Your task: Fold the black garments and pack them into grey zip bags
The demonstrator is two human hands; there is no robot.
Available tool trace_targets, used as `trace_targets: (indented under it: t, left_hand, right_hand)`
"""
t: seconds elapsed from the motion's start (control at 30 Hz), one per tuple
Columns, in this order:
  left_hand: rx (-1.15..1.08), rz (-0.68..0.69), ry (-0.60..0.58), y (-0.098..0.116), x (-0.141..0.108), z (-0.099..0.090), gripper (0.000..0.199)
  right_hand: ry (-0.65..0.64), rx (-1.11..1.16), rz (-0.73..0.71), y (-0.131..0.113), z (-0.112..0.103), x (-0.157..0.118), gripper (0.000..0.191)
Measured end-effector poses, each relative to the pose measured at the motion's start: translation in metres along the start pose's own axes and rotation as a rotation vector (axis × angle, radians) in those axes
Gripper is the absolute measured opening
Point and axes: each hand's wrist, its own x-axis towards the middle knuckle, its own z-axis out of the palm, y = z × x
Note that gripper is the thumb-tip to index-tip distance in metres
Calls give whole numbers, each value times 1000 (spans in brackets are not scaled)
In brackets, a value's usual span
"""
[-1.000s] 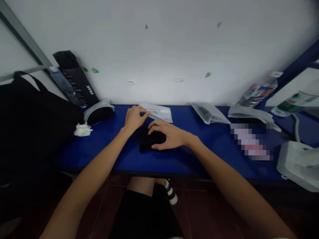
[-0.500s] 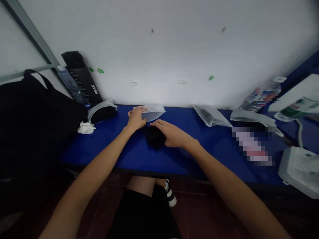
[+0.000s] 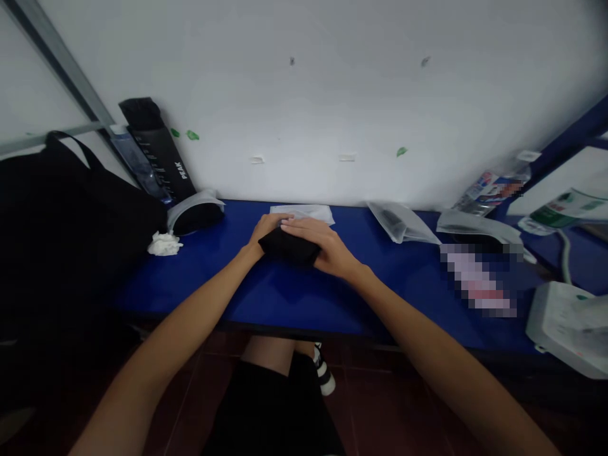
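Observation:
A folded black cloth bundle [image 3: 292, 249] is between my two hands over the middle of the blue table. My left hand [image 3: 267, 229] grips its left end, its fingertips partly hidden behind the bundle. Across the top and right side, my right hand [image 3: 327, 242] lies with its fingers wrapped over the far edge. Just behind the hands, a frosted translucent pouch [image 3: 313, 213] lies against the wall, partly covered by them. Whether the left fingers also touch this pouch cannot be made out.
More frosted pouches with dark contents lie left [image 3: 190, 206] and right [image 3: 403, 223]. A crumpled tissue [image 3: 164, 244] and a black bag [image 3: 71, 221] are at the left. Plastic bottles [image 3: 494, 187] and a white plastic box [image 3: 560, 316] occupy the right. The table's front edge [image 3: 304, 330] is near my legs.
My left hand has left the frosted pouch's opening and now grips the black bundle. The bundle has risen slightly and looks wider and flatter. The pouch has shifted right and lies lower.

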Motion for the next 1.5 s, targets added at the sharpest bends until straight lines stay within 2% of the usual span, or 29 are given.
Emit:
trace_targets:
  t: [0.1,0.27,0.37,0.47,0.6,0.7,0.87,0.97,1.07,1.27,1.4,1.5]
  left_hand:
    - [-47,45,16,2,0,7,44]
    - [-43,111,63,4,-5,18,52]
    - [35,114,71,8,-8,23,61]
    - [70,141,85,10,-8,25,61]
    - [76,172,101,8,-6,25,66]
    - [84,168,111,5,-3,24,76]
    - [112,171,122,7,-4,25,73]
    - [125,154,154,10,-7,26,73]
    - [130,157,164,8,-9,26,77]
    - [109,158,148,0,-9,25,70]
    - [131,148,159,-2,-9,25,68]
    - [123,133,183,-2,-9,25,67]
  right_hand:
    - [-98,-8,75,16,5,-5,70]
    - [-173,-156,312,41,7,-13,83]
    - [-251,-280,421,40,8,-10,80]
    - [-321,-419,491,35,11,2,76]
    - [-400,-511,629,36,13,27,58]
    - [-390,-544,732,42,19,48,44]
    - [-238,-624,870,47,45,67,38]
    - [-177,-624,834,51,55,65,40]
    - [-181,-587,734,58,54,60,41]
    - [-98,-656,757,65,55,64,38]
    - [-110,-614,672,61,53,64,40]
    - [-165,-549,538,61,40,46,50]
